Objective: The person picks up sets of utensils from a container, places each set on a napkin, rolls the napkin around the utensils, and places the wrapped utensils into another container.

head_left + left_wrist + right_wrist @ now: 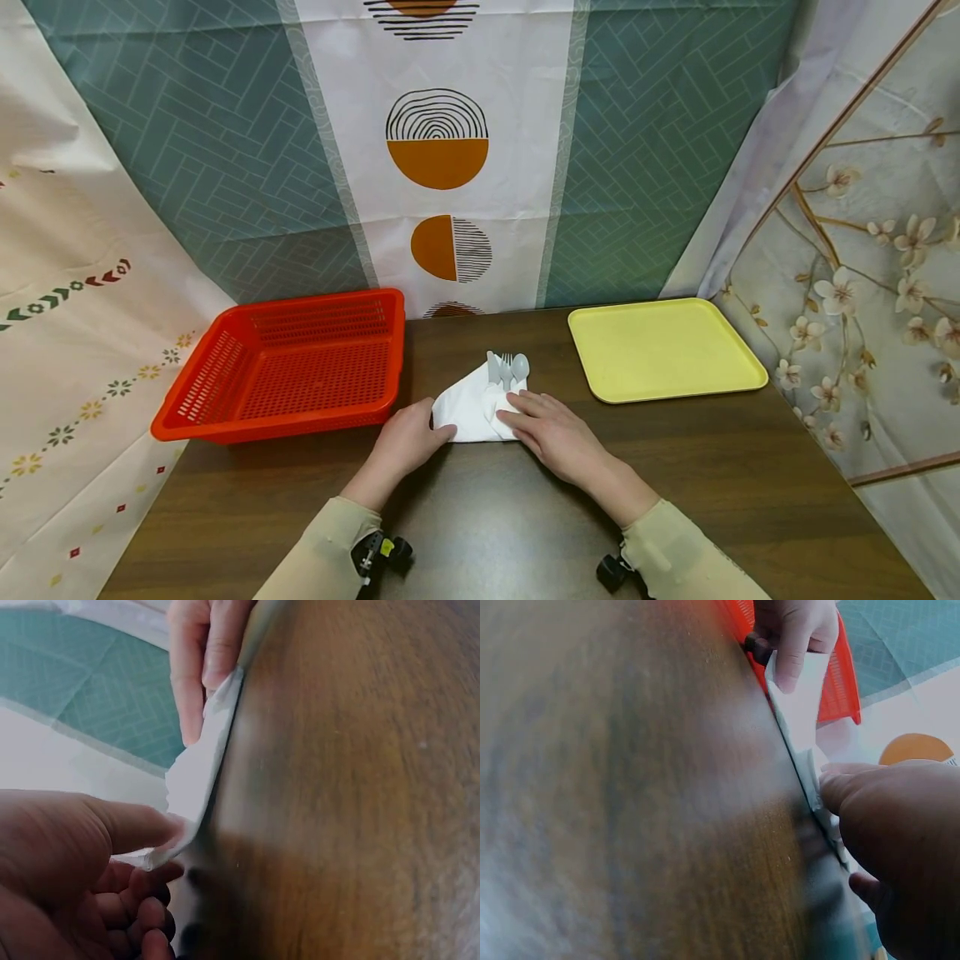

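Observation:
A white napkin [468, 410] lies on the table in front of me, folded to a slanted upper left side. A light grey knife [492, 367], fork [506, 372] and spoon [521, 367] stick out of its top; their handles are hidden under the folded cloth. My left hand [408, 435] pinches the napkin's left corner, the thumb above and the fingers beneath, as the left wrist view shows. On the right flap rest the fairly straight fingers of my right hand [557, 435], pressing the cloth near its right edge.
To the left stands a red perforated plastic basket [300, 418], close to my left hand. A yellow tray [663, 350] lies at the back right of the brown wooden table [480, 525]. Patterned cloth [637, 150] hangs behind and at both sides.

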Available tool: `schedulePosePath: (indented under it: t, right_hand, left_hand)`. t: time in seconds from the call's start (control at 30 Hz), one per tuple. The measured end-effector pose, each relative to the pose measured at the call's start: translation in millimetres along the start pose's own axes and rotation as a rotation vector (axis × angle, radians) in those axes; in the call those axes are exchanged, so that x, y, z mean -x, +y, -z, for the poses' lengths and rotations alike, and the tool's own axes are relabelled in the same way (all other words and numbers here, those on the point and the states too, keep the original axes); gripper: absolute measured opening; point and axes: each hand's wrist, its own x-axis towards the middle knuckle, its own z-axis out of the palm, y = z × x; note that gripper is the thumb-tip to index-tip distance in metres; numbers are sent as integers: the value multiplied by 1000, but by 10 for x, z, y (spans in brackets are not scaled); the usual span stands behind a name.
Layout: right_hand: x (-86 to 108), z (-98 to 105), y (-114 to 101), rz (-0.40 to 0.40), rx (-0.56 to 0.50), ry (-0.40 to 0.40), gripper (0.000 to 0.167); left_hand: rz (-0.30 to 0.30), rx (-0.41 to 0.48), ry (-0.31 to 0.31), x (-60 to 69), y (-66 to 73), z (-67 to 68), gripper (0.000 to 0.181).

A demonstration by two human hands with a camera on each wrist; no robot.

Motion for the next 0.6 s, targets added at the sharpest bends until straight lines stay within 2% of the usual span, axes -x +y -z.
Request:
schedulePosePath:
  t: [0.03, 0.2, 0.33, 0.4, 0.5, 0.53, 0.57, 0.6]
  right_hand:
    - [0, 0, 2, 0, 2, -1, 39]
    - [1, 0, 7, -1, 13, -6, 38]
    - [7, -3, 10, 6, 25, -6, 38]
    - [10, -3, 7, 11, 31, -5, 38]
    - [12, 1, 2, 13, 32, 0, 38]
    - [12, 3, 1, 14, 32, 1, 38]
    - [12, 3, 0, 15, 32, 4, 37]
    - [12, 3, 0, 17, 31, 7, 37]
  left_hand:
    - [16, 9, -21, 19, 52, 42, 38]
    - [16, 41, -54, 0, 41, 28, 37]
    - [-24, 85, -42, -93, -128, -156, 37]
    - [-37, 101, -39, -73, -86, -153, 33]
    - [-52, 113, -44, 7, 76, -41, 33]
    - [-69, 101, -25, -10, 42, -92, 34]
    - [-67, 99, -24, 12, 95, -57, 33]
    - [-69, 96, -12, -19, 44, -111, 35]
